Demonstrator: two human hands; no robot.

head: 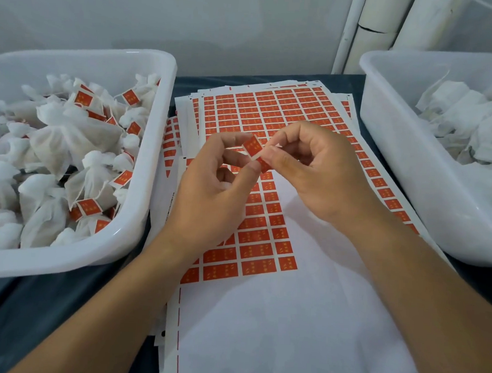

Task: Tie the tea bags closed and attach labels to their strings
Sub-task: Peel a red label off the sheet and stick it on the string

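Nearest to us, our two bare forearms reach up from the bottom edge over a large white backing sheet (261, 315), its lower part already stripped of stickers. It lies on a stack of similar sheets on a dark table (19, 302).

Going from large to small: a white plastic tub on the left (141, 198) is heaped with tied white tea bags (59, 142), many already carrying small red labels. A second white plastic tub on the right (383, 153) holds white bags (465, 120) with no red labels showing; whether they are tied, we cannot tell. Between the tubs, rows of red rectangular stickers (268, 110) still cover the upper part of the sheets.

Our hands meet in the middle, raised above the sheet. The left hand (210, 190) and the right hand (319, 176) both pinch one small red label (254, 148) between thumb and fingertips, the label partly folded. No string or bag is visible in our grip, and our fingers may hide a string.

In our judgement, the risks lie in the fold. The adhesive faces may meet askew, leaving a crooked label with sticky edges bare. If no string sits inside the fold, it would seal on nothing and be wasted. The sticker could also cling to a fingertip and pull away.
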